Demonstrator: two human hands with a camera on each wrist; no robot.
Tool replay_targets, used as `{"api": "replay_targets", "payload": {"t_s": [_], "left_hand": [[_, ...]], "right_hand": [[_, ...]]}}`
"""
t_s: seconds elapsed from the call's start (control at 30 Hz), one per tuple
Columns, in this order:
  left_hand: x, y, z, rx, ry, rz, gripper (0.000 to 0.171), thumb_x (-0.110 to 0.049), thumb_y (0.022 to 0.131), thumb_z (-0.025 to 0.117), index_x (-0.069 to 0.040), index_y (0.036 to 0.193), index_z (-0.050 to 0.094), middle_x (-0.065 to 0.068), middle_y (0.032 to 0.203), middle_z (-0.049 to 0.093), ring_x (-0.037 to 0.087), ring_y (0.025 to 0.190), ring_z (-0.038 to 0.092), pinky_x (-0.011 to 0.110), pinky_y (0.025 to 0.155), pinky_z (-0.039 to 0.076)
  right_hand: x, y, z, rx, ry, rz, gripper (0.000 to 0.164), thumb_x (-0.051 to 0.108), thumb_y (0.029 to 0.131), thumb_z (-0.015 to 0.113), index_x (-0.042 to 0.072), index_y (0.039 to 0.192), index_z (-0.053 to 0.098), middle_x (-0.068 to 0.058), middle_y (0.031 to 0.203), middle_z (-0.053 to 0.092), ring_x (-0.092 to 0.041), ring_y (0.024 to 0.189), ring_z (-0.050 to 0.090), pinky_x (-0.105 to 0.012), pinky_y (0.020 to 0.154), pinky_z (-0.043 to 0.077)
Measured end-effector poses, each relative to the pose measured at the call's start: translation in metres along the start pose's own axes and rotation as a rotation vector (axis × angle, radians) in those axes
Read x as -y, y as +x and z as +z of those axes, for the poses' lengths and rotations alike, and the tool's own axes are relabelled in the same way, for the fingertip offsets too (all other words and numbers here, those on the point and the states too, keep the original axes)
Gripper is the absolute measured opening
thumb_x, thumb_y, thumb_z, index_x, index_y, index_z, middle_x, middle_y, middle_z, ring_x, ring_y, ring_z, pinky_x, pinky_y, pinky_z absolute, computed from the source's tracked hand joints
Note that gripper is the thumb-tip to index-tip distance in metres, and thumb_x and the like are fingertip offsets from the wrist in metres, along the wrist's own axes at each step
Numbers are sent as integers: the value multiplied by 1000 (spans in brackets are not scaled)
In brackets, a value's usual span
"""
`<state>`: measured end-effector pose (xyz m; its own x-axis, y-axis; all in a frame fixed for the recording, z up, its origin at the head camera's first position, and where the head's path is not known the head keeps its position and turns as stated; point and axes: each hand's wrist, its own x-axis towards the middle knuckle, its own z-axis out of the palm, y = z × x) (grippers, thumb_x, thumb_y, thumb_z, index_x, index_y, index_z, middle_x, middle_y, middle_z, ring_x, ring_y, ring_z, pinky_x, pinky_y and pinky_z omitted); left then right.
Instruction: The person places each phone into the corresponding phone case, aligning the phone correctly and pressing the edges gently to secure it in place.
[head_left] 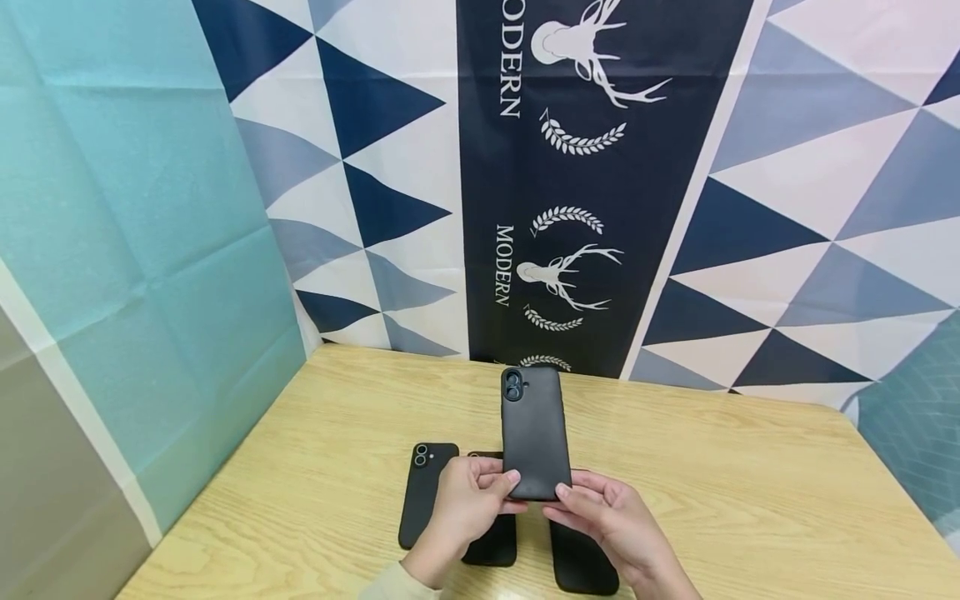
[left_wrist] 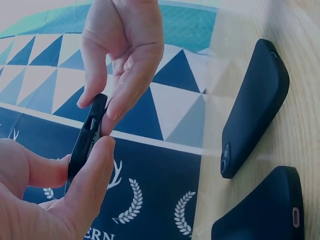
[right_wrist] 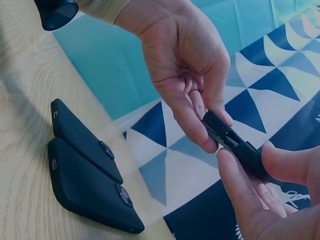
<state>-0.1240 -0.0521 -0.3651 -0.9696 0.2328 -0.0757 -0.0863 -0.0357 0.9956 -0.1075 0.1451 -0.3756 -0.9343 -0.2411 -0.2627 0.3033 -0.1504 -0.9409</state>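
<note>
Both hands hold up a smartphone in a matte black case (head_left: 536, 425), its back with two camera lenses facing the head camera. My left hand (head_left: 468, 504) pinches its lower left corner between thumb and fingers. The lower right corner is pinched the same way by my right hand (head_left: 611, 521). In the right wrist view, the bottom edge of the phone (right_wrist: 235, 145) shows a port cutout and small speaker holes. Below the hands, a black phone (head_left: 429, 483) lies at the left, another black phone (head_left: 491, 546) is partly hidden by the left hand, and a third black phone (head_left: 583, 562) lies partly under the right hand.
The phones lie on a light wood-grain table (head_left: 750, 500). A patterned cloth (head_left: 390, 167) with triangles and a dark deer-print band hangs behind the table. Teal cloth (head_left: 150, 208) hangs along the left side. A dark rounded object (right_wrist: 56, 12) shows at a corner of the right wrist view.
</note>
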Motion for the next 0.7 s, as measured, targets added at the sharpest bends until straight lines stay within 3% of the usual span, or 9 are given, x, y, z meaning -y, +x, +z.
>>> {"api": "replay_targets", "payload": {"t_s": [0.2, 0.47, 0.7], "left_hand": [[-2, 3, -1, -13, -8, -20, 32, -2, 91, 66, 20, 114, 60, 30, 102, 72, 35, 77, 75, 34, 70, 62], [-5, 5, 0, 37, -29, -72, 38, -5, 88, 70, 15, 119, 60, 27, 104, 73, 32, 82, 76, 34, 74, 62], [-1, -1, 7, -66, -38, -84, 36, 3, 87, 69, 21, 116, 57, 30, 102, 72, 30, 83, 76, 33, 69, 62]], "right_hand": [[1, 1, 0, -18, -8, 4, 61, 13, 95, 64, -19, 139, 34, 3, 103, 75, -12, 92, 74, -28, 89, 58], [3, 1, -4, -41, 40, 8, 57, 11, 96, 61, -17, 139, 36, 6, 98, 76, -8, 89, 74, -27, 87, 59], [-2, -1, -5, 32, 10, 5, 53, 12, 97, 61, -17, 137, 40, 5, 105, 73, -9, 94, 73, -27, 91, 58]]}}
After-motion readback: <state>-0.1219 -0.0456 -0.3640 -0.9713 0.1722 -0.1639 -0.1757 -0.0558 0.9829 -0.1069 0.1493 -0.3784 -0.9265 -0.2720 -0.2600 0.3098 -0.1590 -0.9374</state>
